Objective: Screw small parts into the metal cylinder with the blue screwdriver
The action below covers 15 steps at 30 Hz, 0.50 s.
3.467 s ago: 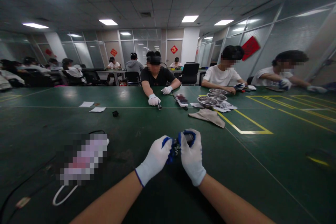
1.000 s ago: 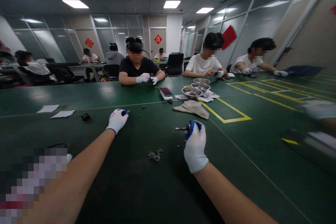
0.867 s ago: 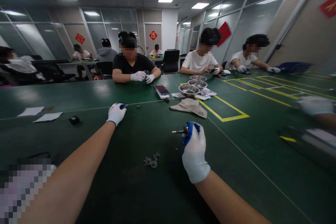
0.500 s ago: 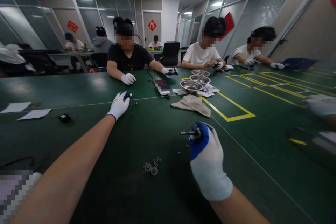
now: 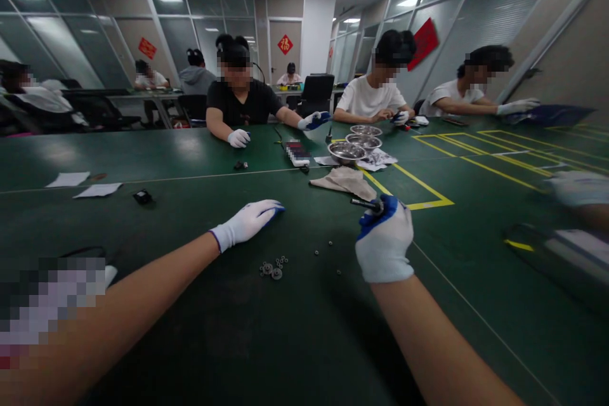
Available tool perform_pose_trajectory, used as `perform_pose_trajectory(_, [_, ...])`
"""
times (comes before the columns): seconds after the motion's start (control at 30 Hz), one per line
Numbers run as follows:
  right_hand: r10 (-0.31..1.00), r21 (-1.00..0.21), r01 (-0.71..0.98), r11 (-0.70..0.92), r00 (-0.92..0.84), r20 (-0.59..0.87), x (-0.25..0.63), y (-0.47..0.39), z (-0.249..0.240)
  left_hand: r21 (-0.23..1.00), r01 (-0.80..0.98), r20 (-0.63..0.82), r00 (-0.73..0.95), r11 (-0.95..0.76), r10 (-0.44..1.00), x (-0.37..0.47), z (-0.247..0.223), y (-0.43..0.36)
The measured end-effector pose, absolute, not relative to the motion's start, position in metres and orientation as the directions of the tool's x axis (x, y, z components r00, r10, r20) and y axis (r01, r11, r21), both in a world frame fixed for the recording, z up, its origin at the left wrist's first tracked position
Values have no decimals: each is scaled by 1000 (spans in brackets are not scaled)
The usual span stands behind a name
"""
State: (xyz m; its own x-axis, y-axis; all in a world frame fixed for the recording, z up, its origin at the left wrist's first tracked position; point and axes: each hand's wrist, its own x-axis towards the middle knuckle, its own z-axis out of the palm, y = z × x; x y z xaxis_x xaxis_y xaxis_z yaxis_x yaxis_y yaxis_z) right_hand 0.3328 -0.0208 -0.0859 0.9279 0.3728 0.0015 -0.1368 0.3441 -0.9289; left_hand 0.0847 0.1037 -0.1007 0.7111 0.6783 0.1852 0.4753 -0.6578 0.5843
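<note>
And our left hand [image 5: 252,221] swings back open, the small dark part [image 5: 241,165] now left on the surface [image 5: 285,342], so only our right hand [image 5: 385,238] still grips a shafted metal piece [image 5: 364,204].

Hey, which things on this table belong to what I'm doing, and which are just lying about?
Likely part of the job:
- dark rod-like part in your right hand
- small discs and rings near your hands

Probably just lying about:
- beige cloth
- metal bowls
- white paper slips
</note>
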Motion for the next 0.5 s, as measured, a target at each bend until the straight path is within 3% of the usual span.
perform_pose_trajectory(0.17, [297, -885, -230, 404, 948, -111, 330, -10, -82, 828, 208, 215, 740, -520, 637, 77, -91, 38])
perform_pose_trajectory(0.27, [297, -889, -212, 406, 951, -91, 327, -5, -82, 890, 146, 176, 764, -433, 620, 80, -81, 25])
perform_pose_trajectory(0.4, [261, -898, -152, 413, 964, -44, 330, 1, -87, 837, 174, 135, 854, -519, 503, 110, -61, 36])
perform_pose_trajectory(0.5, [234, -894, -131, 428, 972, -30, 335, 3, -91, 657, 326, 65, 874, -680, 482, 153, -52, 31])
